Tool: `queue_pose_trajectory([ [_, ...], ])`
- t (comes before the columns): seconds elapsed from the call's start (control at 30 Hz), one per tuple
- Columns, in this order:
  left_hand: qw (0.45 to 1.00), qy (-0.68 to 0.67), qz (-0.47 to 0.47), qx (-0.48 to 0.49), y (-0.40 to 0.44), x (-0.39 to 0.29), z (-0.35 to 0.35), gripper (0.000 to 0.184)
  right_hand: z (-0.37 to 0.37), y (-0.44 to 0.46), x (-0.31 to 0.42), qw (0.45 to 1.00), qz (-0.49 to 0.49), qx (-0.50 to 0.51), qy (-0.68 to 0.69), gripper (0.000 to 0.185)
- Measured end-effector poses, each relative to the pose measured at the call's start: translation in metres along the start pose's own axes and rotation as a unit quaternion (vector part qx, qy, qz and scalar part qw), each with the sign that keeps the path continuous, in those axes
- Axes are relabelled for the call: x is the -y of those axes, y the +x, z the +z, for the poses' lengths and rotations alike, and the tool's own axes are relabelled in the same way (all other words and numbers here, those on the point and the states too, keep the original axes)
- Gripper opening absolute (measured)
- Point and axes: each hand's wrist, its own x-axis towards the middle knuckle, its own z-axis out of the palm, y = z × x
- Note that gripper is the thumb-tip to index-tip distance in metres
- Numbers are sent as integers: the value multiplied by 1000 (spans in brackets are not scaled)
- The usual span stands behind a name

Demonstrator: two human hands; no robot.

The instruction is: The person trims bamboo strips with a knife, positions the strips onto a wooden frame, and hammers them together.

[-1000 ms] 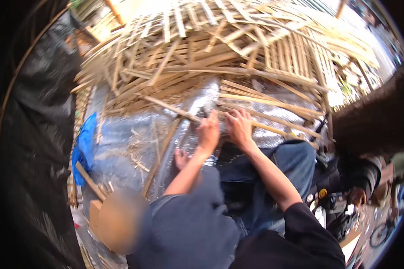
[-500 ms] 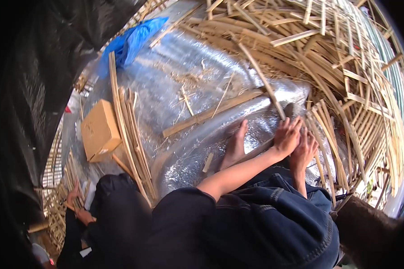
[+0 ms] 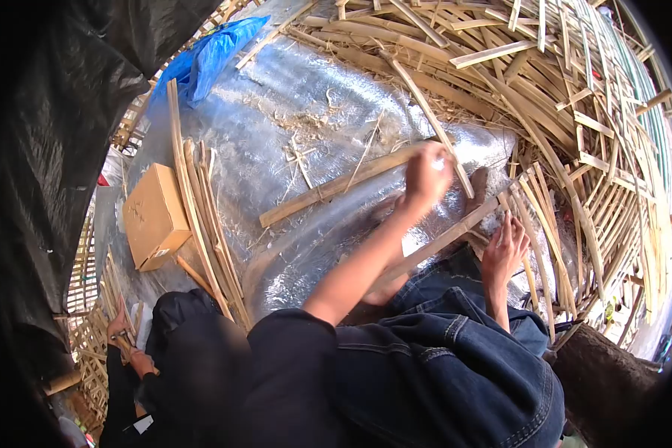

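My left hand is raised over the foil-like sheet, blurred by motion, with its fingers curled in. A small bright spot shows at its fingers; whether it is part of a held thing I cannot make out. My right hand lies lower right with its fingers stretched out and spread, fingertips close to a flat bamboo strip. That strip runs slantwise between my two hands, over my bent leg. Just past my left hand lies a long thin bamboo strip, its near end by a dark brown piece.
A bamboo slat lies on the shiny sheet. To the left are a cardboard box, long strips and a blue plastic sheet. Woven bamboo rises at right. Another person's hands hold strips, lower left.
My left hand has lifted away from beside my right hand, up and to the left. The slanting strip near my right hand now shows more fully. My right hand has barely moved.
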Motion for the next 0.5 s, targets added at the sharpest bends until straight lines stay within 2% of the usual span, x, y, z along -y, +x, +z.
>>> queue_pose_trajectory([
  [0.07, 958, 269, 19, -95, 23, 48, -34, 15, 3, 0, 1, 1000, 7, -5, 1, 41],
  [0.1, 946, 307, -25, -100, 28, 57, -50, 14, 1, -1, 2, 1000, 13, -4, 3, 42],
  [0.17, 930, 359, -66, -30, 40, 91, -73, 16, -4, -2, 2, 1000, 14, -14, 18, 42],
  [0.27, 911, 401, -6, -94, 44, 106, -77, 20, -1, 0, -1, 1000, 9, -8, 29, 42],
  [0.4, 903, 412, -61, -108, 58, 112, -72, 18, -3, 1, -2, 999, 24, 1, 39, 44],
  [0.5, 898, 422, -109, -69, 64, 121, -74, 18, -5, -1, -1, 999, 21, -13, 35, 46],
])
